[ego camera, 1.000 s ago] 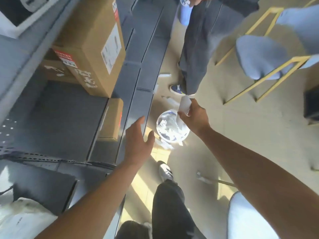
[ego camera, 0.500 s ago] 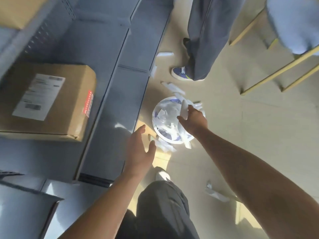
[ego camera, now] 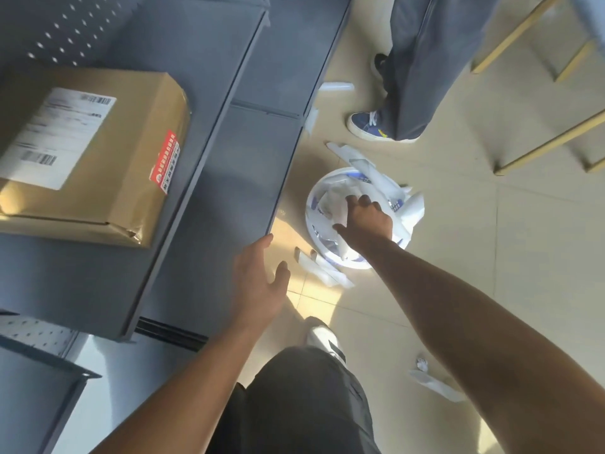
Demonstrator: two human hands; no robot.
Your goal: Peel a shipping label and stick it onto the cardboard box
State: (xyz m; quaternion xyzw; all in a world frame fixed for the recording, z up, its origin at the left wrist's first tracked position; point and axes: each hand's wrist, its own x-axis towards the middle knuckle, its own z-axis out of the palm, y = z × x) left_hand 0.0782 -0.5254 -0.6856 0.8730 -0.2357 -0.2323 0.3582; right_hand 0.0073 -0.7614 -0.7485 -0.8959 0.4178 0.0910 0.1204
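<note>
Brown cardboard box point(ego camera: 88, 158) sits on the grey metal shelf point(ego camera: 209, 198) at left, well apart from both hands. White shipping label point(ego camera: 54, 137) is stuck flat on its top face, barcodes at the far and near ends, print too blurred to read. A red sticker point(ego camera: 164, 165) wraps the box's right edge. The near right corner of the box looks creased.

Left hand point(ego camera: 258, 283) hangs open over the floor just off the shelf's front edge, fingers spread, thumb out, nothing in it. Right hand point(ego camera: 366, 221) reaches down over the white bin point(ego camera: 319, 204) on the floor, fingers loose and apart, palm down; cannot tell whether it touches the paper underneath, nothing clearly pinched.

Bin is lined with a white bag and stuffed with white paper strips point(ego camera: 337, 198), some with blue print, several spilling over the far rim. More strips lie on the tan tile floor point(ego camera: 491, 257): a few just beside the bin's near side point(ego camera: 327, 273), one near the shelf end point(ego camera: 335, 86), one with a crumpled scrap at lower right point(ego camera: 435, 385).

Wearer's dark trousers and a white shoe point(ego camera: 322, 339) at bottom. Another person's grey trouser leg and blue sneaker point(ego camera: 368, 126) stand beyond the bin. Yellow chair legs point(ego camera: 540, 139) at upper right.
</note>
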